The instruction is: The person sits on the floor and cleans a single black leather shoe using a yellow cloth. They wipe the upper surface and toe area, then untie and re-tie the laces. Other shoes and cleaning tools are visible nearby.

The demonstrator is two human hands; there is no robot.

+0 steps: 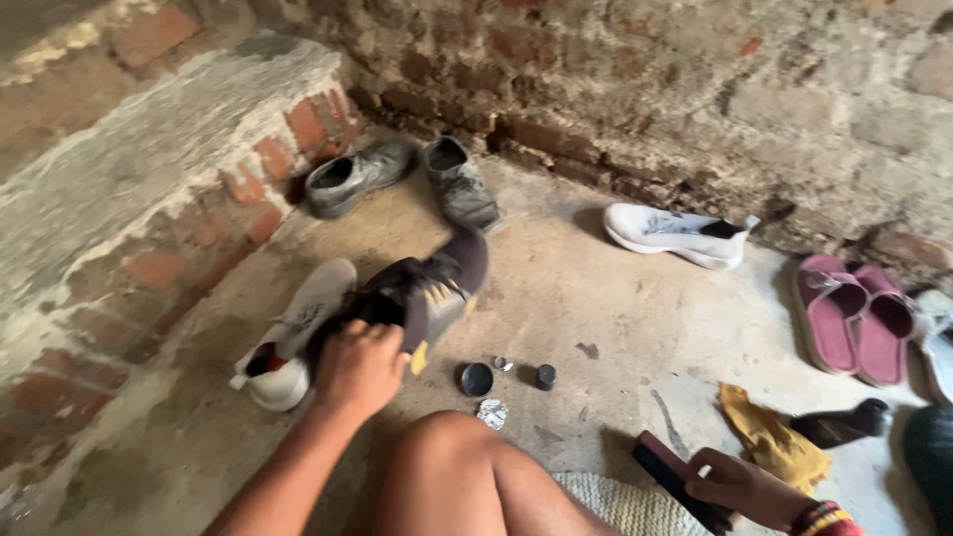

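Two grey shoes (402, 177), two white shoes (678, 234), one dark shoe (427, 293), two pink sandals (854, 318), one yellow cloth (769, 437).

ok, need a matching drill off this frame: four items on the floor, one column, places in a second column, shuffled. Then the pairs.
Things:
1. white sneaker
2. pink sandals
3. yellow cloth
4. dark high-top shoe

Places:
A. under the left hand
B. alone by the back brick wall, lying on its side
C. far right, side by side
D. just beyond the right hand, beside a dark bottle

Pairs: 1-B, 2-C, 3-D, 4-A
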